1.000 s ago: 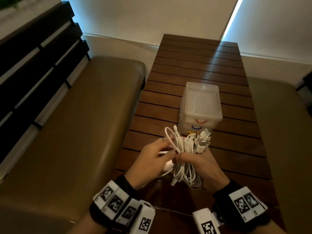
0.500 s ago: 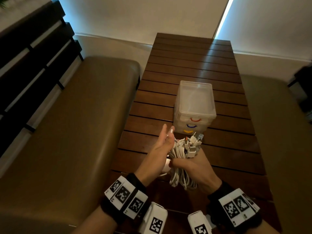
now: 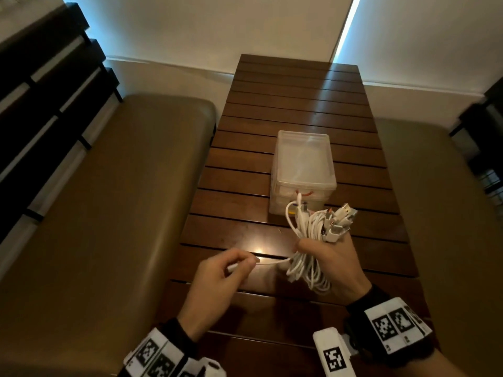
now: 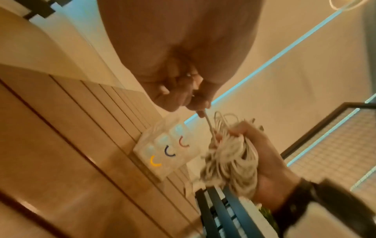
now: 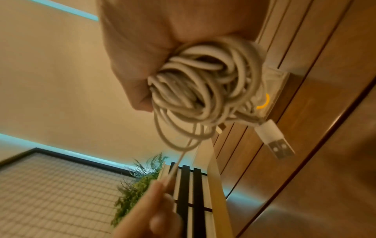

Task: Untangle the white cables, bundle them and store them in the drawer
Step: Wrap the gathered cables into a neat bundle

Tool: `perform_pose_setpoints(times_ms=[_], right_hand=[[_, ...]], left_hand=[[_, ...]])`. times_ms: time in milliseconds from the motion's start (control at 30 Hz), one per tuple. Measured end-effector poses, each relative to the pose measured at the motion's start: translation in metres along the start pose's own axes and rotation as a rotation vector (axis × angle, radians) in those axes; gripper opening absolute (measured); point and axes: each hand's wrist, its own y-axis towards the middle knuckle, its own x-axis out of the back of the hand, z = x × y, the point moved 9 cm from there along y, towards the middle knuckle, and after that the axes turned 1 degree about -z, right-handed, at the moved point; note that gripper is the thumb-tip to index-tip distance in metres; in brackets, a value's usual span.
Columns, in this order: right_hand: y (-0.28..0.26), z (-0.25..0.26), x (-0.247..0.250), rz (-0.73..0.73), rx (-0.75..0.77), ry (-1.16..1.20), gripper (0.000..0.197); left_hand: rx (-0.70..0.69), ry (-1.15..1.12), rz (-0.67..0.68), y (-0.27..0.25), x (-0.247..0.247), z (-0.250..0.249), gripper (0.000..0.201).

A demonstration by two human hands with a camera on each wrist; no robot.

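My right hand (image 3: 330,257) grips a coiled bundle of white cables (image 3: 309,240) upright above the wooden table (image 3: 294,104), with several plugs (image 3: 339,221) sticking out of the top. My left hand (image 3: 231,266) pinches one cable end (image 3: 268,263) and holds it taut, stretched leftward from the bundle. In the right wrist view the cable coil (image 5: 201,87) fills the fist, and a USB plug (image 5: 274,140) hangs from it. The left wrist view shows the pinched cable end (image 4: 205,118) running to the bundle (image 4: 230,161). A small translucent drawer unit (image 3: 303,170) stands just beyond the hands.
Tan padded benches (image 3: 114,213) flank the table on both sides. The drawer unit's front (image 4: 168,153) carries red, blue and yellow curved handles, and all its drawers look closed. A dark slatted backrest (image 3: 40,91) rises at far left.
My left hand has left the bundle and drawn one cable end out to the left. The right hand keeps its grip on the coil.
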Motion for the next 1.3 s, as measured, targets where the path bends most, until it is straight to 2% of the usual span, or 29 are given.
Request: perform_pose_setpoints(times_ms=[100,167,233,400,533,633,733,867,967,1067,1133,1233,1300], right_hand=[[-0.009,-0.008,-0.01,0.107,-0.046,-0.089,0.024],[-0.018,-0.011,-0.019,0.16,-0.051,-0.127,0.02],[-0.023,-0.011,-0.022,0.153,-0.051,-0.091,0.013],[-0.026,-0.008,-0.023,0.079,0.025,0.045,0.042],[-0.028,0.001,-0.017,0.01,0.091,0.097,0.045],[-0.022,-0.005,-0.021,0.043,0.044,0.038,0.034],[-0.011,-0.023,-0.019,0.03,-0.044,0.012,0.012],[-0.01,-0.028,-0.027,0.038,-0.085,0.049,0.022],[-0.01,-0.031,-0.033,0.056,-0.099,0.037,0.025],[-0.01,-0.04,-0.027,0.059,-0.157,0.088,0.027],[-0.013,-0.044,-0.022,0.053,-0.191,0.11,0.029],[-0.022,-0.049,-0.017,0.01,-0.252,0.163,0.027],[-0.023,-0.048,-0.017,-0.002,-0.245,0.2,0.03]], left_hand=[[0.067,-0.324,-0.048,0.009,0.003,-0.008,0.02],[0.122,-0.434,-0.044,0.014,-0.009,-0.008,0.023],[0.139,-0.401,-0.083,0.015,-0.017,-0.004,0.027],[0.2,-0.418,-0.158,0.013,-0.035,-0.008,0.013],[0.188,-0.463,-0.237,0.016,-0.033,-0.009,0.029],[0.154,-0.334,-0.154,0.019,-0.041,-0.013,0.026],[0.174,-0.263,-0.099,0.023,-0.052,-0.009,0.026],[0.268,-0.382,-0.107,0.03,-0.061,0.009,0.03],[0.332,-0.484,-0.028,0.025,-0.076,0.013,0.044],[0.32,-0.449,0.037,0.023,-0.087,0.014,0.057],[0.265,-0.435,0.058,0.026,-0.092,0.005,0.055],[0.29,-0.495,0.058,0.03,-0.094,-0.003,0.042],[0.334,-0.501,0.108,0.03,-0.1,-0.005,0.056]])
